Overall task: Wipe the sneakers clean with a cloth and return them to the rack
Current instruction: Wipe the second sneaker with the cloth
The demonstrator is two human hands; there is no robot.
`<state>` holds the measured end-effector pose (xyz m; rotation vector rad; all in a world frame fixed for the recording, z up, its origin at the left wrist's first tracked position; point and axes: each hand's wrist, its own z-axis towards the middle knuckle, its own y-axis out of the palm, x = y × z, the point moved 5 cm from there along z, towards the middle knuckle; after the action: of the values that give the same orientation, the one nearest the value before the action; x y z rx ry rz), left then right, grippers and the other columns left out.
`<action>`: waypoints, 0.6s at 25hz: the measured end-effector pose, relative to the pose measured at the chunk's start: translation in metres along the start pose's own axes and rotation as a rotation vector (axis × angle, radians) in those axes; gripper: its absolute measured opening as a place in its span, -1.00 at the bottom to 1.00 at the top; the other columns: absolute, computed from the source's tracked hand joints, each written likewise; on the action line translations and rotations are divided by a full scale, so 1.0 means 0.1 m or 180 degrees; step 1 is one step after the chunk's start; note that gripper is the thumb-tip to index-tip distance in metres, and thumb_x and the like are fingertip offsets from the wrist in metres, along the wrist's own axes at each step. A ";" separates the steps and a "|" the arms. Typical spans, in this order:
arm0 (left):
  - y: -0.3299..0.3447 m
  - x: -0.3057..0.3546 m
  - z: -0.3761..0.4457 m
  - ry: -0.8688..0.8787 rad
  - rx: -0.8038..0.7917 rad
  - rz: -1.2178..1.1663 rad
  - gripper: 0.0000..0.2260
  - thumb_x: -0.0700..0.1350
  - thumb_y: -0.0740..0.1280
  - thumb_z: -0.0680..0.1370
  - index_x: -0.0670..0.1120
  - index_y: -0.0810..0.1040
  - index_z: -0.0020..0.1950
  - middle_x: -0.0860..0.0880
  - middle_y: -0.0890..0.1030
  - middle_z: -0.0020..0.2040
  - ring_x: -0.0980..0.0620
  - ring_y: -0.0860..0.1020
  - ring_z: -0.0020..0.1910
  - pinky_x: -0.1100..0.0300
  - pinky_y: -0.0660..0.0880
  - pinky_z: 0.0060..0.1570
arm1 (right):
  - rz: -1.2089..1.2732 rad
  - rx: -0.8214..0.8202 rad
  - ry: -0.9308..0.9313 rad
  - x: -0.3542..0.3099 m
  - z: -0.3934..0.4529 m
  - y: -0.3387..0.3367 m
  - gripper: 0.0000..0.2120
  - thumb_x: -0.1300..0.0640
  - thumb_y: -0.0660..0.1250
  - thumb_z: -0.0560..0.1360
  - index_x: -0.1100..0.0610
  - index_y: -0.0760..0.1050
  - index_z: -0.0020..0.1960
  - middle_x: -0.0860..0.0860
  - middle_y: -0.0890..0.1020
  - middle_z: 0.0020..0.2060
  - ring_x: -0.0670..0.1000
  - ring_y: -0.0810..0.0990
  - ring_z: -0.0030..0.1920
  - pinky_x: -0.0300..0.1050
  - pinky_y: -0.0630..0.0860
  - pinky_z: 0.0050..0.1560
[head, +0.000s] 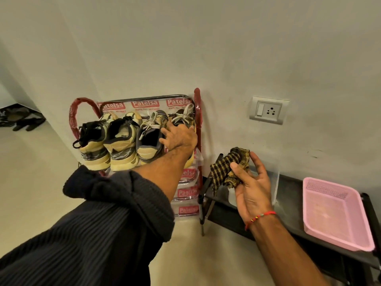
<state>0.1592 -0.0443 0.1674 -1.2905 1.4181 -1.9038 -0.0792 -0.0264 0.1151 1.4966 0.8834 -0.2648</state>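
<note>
Several tan-and-grey sneakers stand heels toward me on the top shelf of a red rack (198,112) against the wall. The two at the left (92,141) (121,141) have dark laces. The third (148,139) and the rightmost sneaker (182,118) have pale laces. My left hand (178,137) lies over the rightmost sneaker with fingers spread, touching it and the third one beside it; its grip is hidden. My right hand (252,182) holds a crumpled black-and-yellow checked cloth (228,168) to the right of the rack.
Lower rack shelves (186,195) are wrapped in printed plastic. A low black table (288,205) stands right of the rack with a pink plastic tray (334,211) on it. A wall socket (268,110) sits above. Dark shoes (22,120) lie on the floor far left.
</note>
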 end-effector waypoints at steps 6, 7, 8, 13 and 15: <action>-0.47 -0.58 0.06 0.0752 0.1035 -0.0184 -0.62 0.22 0.18 0.66 -0.02 0.59 0.20 -0.12 0.38 0.44 -0.22 0.29 0.41 -0.20 0.22 0.41 | 0.0027 -0.0001 0.0072 0.06 -0.01 0.09 -0.35 0.47 0.41 0.42 0.04 0.43 0.42 0.25 0.64 0.19 0.14 0.67 0.17 0.06 0.65 0.08; -0.58 -0.75 0.08 0.0726 0.1164 -0.0140 -0.64 0.20 0.20 0.65 -0.02 0.55 0.24 -0.14 0.38 0.42 -0.23 0.30 0.39 -0.19 0.24 0.40 | 0.0024 -0.0035 0.0095 0.08 -0.04 0.13 -0.35 0.48 0.41 0.42 0.05 0.43 0.42 0.24 0.65 0.18 0.12 0.68 0.13 0.05 0.66 0.07; -0.65 -0.92 0.10 0.0641 0.1183 -0.0099 -0.63 0.21 0.24 0.63 -0.02 0.52 0.27 -0.16 0.36 0.41 -0.24 0.31 0.37 -0.19 0.27 0.38 | 0.0005 -0.0078 0.0118 0.10 -0.06 0.17 -0.35 0.48 0.41 0.42 0.04 0.43 0.41 0.23 0.65 0.16 0.10 0.69 0.11 0.03 0.68 0.02; -0.47 -1.46 0.03 0.0291 0.0293 -0.0125 -0.39 0.34 0.34 0.53 0.03 0.38 0.45 -0.21 0.18 0.50 -0.34 0.26 0.44 -0.26 0.34 0.40 | -0.0080 -0.0217 0.0233 0.21 -0.18 0.28 -0.33 0.49 0.40 0.42 0.05 0.41 0.43 0.22 0.66 0.16 0.10 0.69 0.11 -0.12 0.65 -0.16; -0.50 -1.41 0.06 0.0426 0.0422 -0.0001 -0.39 0.31 0.34 0.55 0.01 0.35 0.48 -0.20 0.16 0.54 -0.34 0.24 0.47 -0.26 0.30 0.43 | -0.0183 -0.0253 0.0242 0.23 -0.21 0.27 -0.32 0.49 0.40 0.42 0.04 0.40 0.44 0.19 0.67 0.15 0.08 0.70 0.09 -0.14 0.65 -0.17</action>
<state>0.2397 0.0811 0.1539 -1.1203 1.3293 -2.0805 -0.0534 0.0041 0.1234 1.4166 0.9879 -0.2134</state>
